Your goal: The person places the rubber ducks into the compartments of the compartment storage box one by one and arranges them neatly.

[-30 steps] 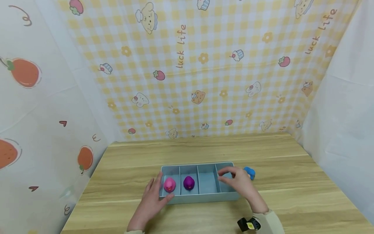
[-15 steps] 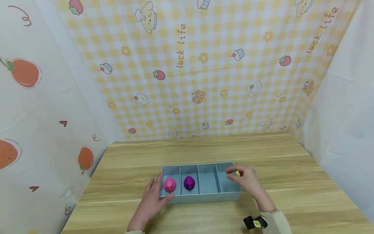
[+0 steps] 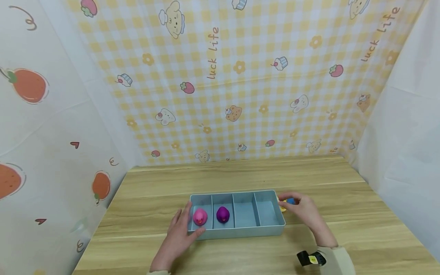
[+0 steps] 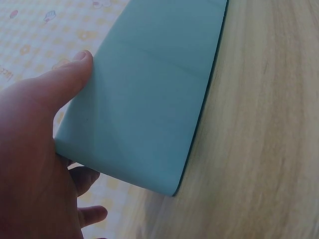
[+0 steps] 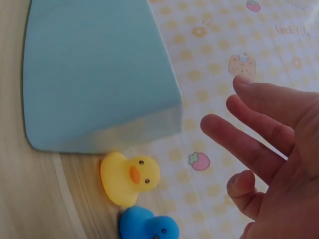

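Box (image 3: 237, 232): pale blue-grey, flat on the wooden table (image 3: 220, 254), divided into four compartments in a row.
Pink duck (image 3: 200, 216): upright inside the leftmost compartment, bill toward the near side.
Purple duck (image 3: 223, 215): upright inside the second compartment from the left.
Yellow duck (image 5: 117, 179): outside the box, just beside its right end; cannot tell whether touching it.
Blue duck (image 5: 137, 224): right next to the yellow one, farther from the box; partly covered in the head view.
Left hand (image 3: 179, 231): spread wide around the box's near left corner, with thumb at the near rim and fingers at the left end.
Right hand (image 3: 302, 208): over the yellow and blue ducks in the head view, fingers parted; apart from both in the right wrist view.
Right wrist: black strap (image 3: 311, 258) with yellow patch, beside a beige sleeve (image 3: 338, 261).
Backdrop: yellow-and-white checked cloth (image 3: 247, 89), printed with strawberries and cupcakes.
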Motion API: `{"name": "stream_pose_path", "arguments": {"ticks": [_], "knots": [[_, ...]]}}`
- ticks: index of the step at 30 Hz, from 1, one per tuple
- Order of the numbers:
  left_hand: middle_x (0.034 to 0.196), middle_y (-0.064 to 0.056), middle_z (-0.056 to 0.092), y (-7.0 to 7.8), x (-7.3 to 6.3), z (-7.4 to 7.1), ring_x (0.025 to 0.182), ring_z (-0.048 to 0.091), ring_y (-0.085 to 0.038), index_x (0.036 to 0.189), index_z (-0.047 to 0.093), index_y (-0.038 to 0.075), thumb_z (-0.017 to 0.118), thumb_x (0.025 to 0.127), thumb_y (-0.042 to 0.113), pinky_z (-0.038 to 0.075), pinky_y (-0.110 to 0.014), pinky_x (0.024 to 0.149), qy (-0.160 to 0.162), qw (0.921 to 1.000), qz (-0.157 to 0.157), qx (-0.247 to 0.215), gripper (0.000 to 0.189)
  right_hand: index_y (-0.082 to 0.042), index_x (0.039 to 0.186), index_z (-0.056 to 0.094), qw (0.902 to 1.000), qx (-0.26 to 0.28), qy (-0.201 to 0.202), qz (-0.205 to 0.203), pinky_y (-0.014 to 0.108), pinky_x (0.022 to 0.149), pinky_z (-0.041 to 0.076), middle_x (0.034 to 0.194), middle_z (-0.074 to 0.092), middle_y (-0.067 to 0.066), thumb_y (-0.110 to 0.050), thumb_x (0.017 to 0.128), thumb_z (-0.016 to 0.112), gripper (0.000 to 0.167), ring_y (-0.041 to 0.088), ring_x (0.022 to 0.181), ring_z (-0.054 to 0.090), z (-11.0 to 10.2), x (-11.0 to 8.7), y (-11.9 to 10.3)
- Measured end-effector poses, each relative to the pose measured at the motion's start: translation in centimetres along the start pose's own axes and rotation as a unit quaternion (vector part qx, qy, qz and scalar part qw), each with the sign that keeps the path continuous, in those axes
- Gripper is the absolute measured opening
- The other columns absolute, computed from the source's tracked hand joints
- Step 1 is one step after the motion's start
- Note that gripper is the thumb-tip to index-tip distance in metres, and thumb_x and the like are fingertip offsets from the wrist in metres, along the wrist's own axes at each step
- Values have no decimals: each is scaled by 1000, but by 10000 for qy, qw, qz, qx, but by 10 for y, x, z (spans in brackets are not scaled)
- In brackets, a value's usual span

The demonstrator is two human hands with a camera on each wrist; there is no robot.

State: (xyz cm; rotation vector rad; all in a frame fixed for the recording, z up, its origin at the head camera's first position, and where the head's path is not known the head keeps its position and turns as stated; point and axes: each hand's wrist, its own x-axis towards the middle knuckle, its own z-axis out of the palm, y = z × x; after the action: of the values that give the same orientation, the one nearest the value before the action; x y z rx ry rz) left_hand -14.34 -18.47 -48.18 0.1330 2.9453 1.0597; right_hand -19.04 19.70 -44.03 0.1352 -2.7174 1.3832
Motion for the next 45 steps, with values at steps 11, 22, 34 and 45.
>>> {"name": "stream_pose_path", "arguments": {"ticks": [11, 22, 34, 45], "knots": [[154, -13, 33, -2, 1, 1, 142, 17, -46, 154, 17, 13, 66, 85, 51, 25, -72, 102, 26, 9999, 106, 95, 93, -7, 106, 71, 9996, -290, 54, -29, 47, 98, 44, 109, 72, 6, -24, 87, 70, 25, 11, 111, 56, -22, 1, 20], [154, -13, 33, -2, 1, 1, 142, 18, -47, 154, 17, 13, 65, 85, 52, 26, -72, 102, 11, 9999, 80, 92, 93, -6, 114, 69, 9989, -220, -130, 400, 24, 52, 32, 76, 55, 7, -22, 86, 71, 32, 12, 64, 38, -30, 6, 46], [152, -15, 35, -2, 2, 1, 141, 18, -48, 153, 17, 12, 65, 86, 51, 26, -71, 103, 17, 9999, 91, 103, 92, -5, 127, 61, 9958, -227, -559, 695, 24, 54, 33, 76, 48, 6, -22, 84, 74, 48, 15, 67, 40, -29, 11, 65], [152, -16, 35, -3, 2, 1, 141, 19, -49, 153, 17, 12, 65, 86, 49, 25, -71, 104, -1, 9999, 113, 72, 91, -1, 129, 57, 9950, -224, -762, 599, 29, 65, 38, 130, 52, 28, -13, 85, 71, 49, 23, 86, 46, -23, 13, 72]]}}
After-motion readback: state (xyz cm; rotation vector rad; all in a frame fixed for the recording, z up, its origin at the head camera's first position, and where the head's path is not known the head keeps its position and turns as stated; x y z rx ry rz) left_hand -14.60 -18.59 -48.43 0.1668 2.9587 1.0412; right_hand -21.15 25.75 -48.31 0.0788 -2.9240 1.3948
